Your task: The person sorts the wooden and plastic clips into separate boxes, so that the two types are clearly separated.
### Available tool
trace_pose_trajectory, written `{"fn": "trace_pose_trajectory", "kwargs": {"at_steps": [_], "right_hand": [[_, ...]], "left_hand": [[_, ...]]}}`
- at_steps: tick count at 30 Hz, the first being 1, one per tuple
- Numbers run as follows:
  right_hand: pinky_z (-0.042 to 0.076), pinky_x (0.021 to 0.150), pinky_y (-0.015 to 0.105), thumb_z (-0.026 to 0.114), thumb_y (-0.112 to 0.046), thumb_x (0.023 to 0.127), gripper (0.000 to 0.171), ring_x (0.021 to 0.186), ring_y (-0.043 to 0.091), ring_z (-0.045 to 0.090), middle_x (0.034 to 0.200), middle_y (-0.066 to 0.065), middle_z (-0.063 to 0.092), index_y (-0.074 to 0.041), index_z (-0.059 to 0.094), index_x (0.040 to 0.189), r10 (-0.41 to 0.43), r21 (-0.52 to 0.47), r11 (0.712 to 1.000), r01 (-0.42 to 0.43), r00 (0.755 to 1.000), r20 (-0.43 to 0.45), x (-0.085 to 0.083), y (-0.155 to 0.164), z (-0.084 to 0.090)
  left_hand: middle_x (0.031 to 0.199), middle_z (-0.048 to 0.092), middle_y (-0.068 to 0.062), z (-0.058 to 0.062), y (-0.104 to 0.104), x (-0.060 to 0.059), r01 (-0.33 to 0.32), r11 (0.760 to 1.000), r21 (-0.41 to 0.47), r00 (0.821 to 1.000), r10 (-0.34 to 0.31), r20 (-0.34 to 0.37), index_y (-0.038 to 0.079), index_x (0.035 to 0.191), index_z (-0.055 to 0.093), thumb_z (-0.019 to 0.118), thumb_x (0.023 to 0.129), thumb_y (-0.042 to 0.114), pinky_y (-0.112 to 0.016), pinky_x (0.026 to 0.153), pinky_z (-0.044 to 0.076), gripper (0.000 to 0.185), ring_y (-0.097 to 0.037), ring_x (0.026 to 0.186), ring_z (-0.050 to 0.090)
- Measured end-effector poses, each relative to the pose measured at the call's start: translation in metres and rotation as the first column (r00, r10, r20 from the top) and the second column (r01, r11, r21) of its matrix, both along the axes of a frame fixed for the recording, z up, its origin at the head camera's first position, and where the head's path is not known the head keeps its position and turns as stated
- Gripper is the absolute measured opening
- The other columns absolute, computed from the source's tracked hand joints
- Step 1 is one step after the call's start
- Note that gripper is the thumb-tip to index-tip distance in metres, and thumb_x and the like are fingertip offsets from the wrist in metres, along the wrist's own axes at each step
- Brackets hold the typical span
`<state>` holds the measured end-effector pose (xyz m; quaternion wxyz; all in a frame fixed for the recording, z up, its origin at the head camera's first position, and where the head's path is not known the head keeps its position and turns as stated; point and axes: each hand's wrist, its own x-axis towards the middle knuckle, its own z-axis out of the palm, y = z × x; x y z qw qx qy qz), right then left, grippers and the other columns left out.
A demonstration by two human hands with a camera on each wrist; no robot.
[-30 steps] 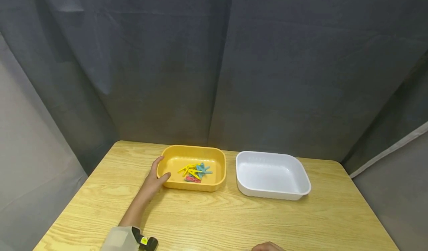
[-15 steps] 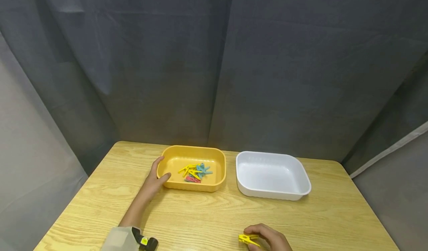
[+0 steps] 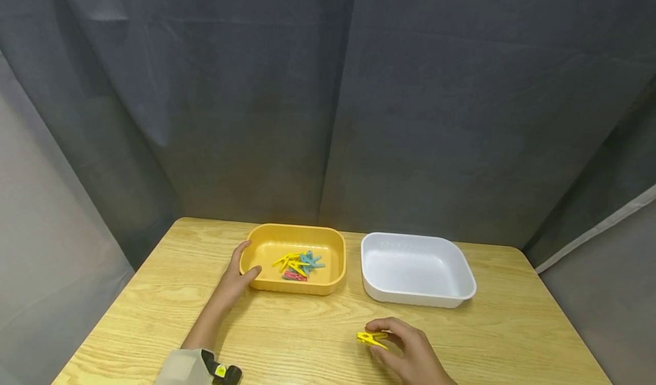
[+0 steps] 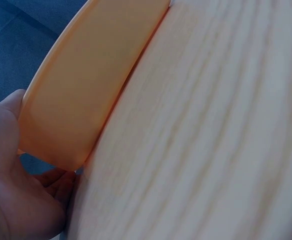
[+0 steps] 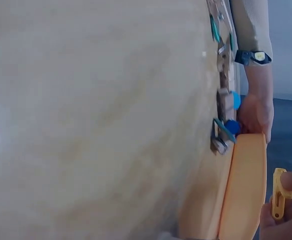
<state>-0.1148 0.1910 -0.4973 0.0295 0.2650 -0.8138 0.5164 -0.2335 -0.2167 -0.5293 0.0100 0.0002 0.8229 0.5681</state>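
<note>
Risking a drop should its pinch slacken, a right hand (image 3: 408, 349) is holding one yellow clothespin (image 3: 370, 339) between thumb and fingers over the near part of a table (image 3: 287, 339). Farther left, a left hand (image 3: 234, 274) is gripping the left end of a yellow tray (image 3: 307, 289), where a tug could scatter the loose pile of clothespins (image 3: 298, 267) lying inside. A white tray (image 3: 410, 300) is sitting to the right, before a gray curtain (image 3: 256, 117).

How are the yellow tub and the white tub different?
The yellow tub holds colourful clips; nothing shows inside the white tub. The left hand grips the yellow tub; no hand touches the white tub. Both are rounded-cornered and sit on the table.
</note>
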Motion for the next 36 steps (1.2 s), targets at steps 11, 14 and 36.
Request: {"fn": "trace_pose_trajectory", "kwargs": {"at_steps": [11, 14, 36], "right_hand": [[0.054, 0.100, 0.036, 0.081, 0.002, 0.085, 0.036, 0.115, 0.010, 0.065, 0.119, 0.002, 0.073, -0.011, 0.072, 0.118, -0.064, -0.032, 0.997, 0.068, 0.992, 0.108, -0.024, -0.014, 0.007], [0.054, 0.100, 0.036, 0.081, 0.000, 0.085, 0.036, 0.117, 0.011, 0.064, 0.119, -0.001, 0.073, -0.013, 0.072, 0.117, -0.075, -0.027, 0.997, 0.078, 0.991, 0.111, -0.029, -0.018, 0.009], [0.055, 0.098, 0.038, 0.083, -0.009, 0.086, 0.030, 0.107, 0.025, 0.071, 0.112, 0.013, 0.076, -0.002, 0.073, 0.114, -0.118, -0.097, 0.985, 0.145, 0.963, 0.244, -0.081, -0.066, 0.029]], "left_hand": [[0.171, 0.008, -0.023, 0.000, -0.001, 0.000, 0.007, 1.000, 0.008, 1.000, -0.007, 0.004, 0.028, 0.163, 0.016, 0.062, 0.102, 0.028, -0.078, 0.113, 0.020, 0.076, -0.055, 0.152, 0.012], [0.171, 0.006, -0.022, -0.001, 0.000, 0.000, 0.011, 1.000, 0.001, 1.000, -0.011, 0.007, 0.029, 0.163, 0.016, 0.062, 0.102, 0.029, -0.079, 0.111, 0.022, 0.077, -0.056, 0.151, 0.012], [0.171, 0.005, -0.022, -0.001, -0.001, -0.002, 0.013, 1.000, -0.002, 1.000, -0.013, 0.013, 0.031, 0.164, 0.014, 0.060, 0.103, 0.029, -0.063, 0.093, 0.048, 0.076, -0.053, 0.135, 0.041]]}}
